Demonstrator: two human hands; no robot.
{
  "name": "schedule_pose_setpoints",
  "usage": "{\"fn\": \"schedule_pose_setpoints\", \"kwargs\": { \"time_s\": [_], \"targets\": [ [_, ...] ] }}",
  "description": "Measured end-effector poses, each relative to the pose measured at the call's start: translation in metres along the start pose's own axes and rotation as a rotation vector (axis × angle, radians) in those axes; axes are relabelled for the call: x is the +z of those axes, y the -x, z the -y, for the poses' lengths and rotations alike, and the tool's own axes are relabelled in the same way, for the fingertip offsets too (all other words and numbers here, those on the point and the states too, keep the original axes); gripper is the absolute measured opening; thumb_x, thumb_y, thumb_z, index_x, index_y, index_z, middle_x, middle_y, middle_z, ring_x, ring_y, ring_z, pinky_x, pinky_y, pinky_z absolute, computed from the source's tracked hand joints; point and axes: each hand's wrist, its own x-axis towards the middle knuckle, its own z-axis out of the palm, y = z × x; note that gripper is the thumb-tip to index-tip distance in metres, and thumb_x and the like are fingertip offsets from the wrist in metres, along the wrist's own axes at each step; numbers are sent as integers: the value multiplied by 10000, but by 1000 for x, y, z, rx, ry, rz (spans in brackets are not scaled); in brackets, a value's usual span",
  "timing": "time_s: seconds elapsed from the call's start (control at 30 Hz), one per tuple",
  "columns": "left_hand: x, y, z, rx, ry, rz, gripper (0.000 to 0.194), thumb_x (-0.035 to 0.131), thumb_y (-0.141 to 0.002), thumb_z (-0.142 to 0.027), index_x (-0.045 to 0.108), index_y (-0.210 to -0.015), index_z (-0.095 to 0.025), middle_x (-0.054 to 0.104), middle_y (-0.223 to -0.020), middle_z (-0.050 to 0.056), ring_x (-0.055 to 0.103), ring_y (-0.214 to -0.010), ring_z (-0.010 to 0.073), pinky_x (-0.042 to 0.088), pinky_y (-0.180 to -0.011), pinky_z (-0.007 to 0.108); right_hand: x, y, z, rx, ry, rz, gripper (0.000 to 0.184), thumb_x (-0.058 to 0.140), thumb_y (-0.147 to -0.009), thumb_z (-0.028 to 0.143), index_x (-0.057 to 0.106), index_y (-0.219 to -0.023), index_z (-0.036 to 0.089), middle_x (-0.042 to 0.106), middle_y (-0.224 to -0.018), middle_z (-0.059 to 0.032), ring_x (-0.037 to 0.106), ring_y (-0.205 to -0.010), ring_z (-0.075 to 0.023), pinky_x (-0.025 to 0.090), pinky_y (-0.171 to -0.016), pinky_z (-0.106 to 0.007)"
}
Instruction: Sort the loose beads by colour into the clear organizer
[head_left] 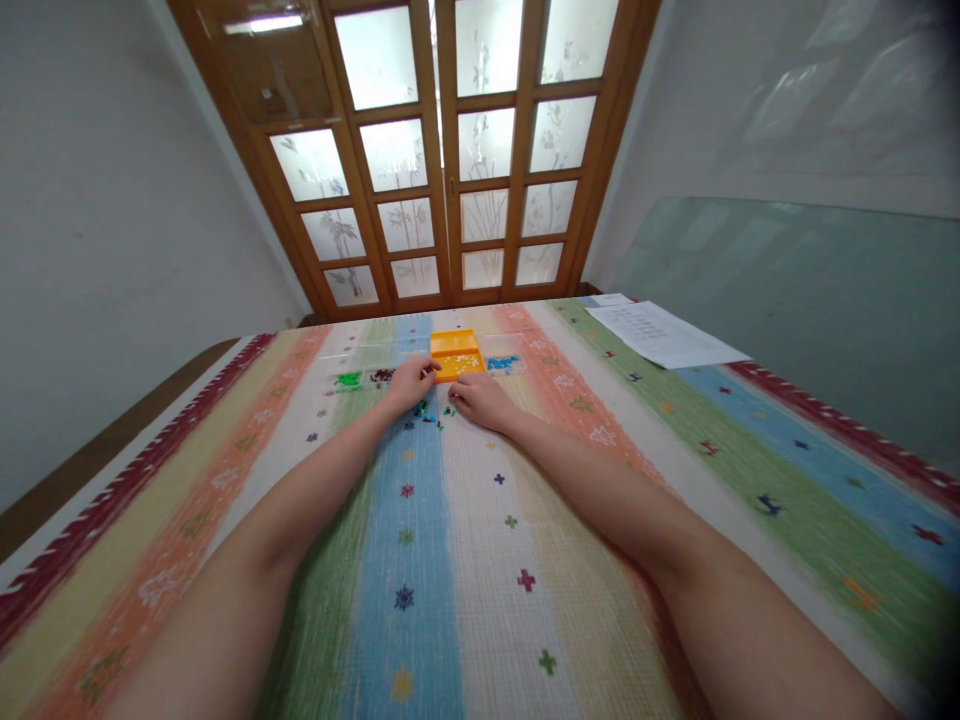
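Note:
An orange box (453,342) with its lid raised stands at the far middle of the table, with small white pieces (461,363) inside. My left hand (409,386) is at its front left corner, fingers bent together; whatever is in them is too small to make out. Just in front of the box, my right hand (481,398) is curled, thumb and fingertips close together, and their contents are hidden too. Small green, blue and dark pieces (427,416) lie loose on the cloth between and below the hands.
Clear boxes flank the orange one, holding green pieces (347,379), dark red pieces (382,375) and blue pieces (502,363). Printed paper sheets (660,335) lie at the far right. A striped tablecloth (480,600) covers the table; beyond are glazed wooden doors (442,200).

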Motion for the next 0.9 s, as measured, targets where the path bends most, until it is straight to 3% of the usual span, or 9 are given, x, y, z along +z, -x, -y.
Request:
{"fn": "schedule_pose_setpoints", "kwargs": {
  "time_s": [0.3,0.43,0.6,0.9],
  "targets": [
    [-13,40,29,67,-6,13,199,558,-914,-199,746,-976,-212,734,-985,40,661,-930,197,500,-888,321,-3,0,24,-245,-95,19,176,611,-985,298,749,-1083,254,662,-1019,-65,554,-983,-226,367,-887,-354],
    [-13,43,32,63,16,2,206,553,-929,-220,748,-996,-215,734,-989,34,657,-925,188,496,-880,309,-1,0,22,-232,-173,33,182,657,-950,282,762,-1097,260,657,-1011,-60,563,-979,-224,391,-892,-352],
    [-14,48,23,97,15,23,207,558,-931,-212,754,-995,-226,727,-992,30,655,-919,177,487,-895,305,3,0,19,-208,-249,31,260,597,-919,105,772,-1050,245,663,-987,-54,575,-951,-206,416,-894,-339],
    [-20,50,16,81,-25,47,204,561,-928,-206,755,-986,-227,723,-987,35,657,-919,175,491,-874,293,1,1,22,-233,-255,32,154,660,-937,229,756,-1057,239,648,-993,-62,575,-956,-214,425,-871,-339]
  ]
}}
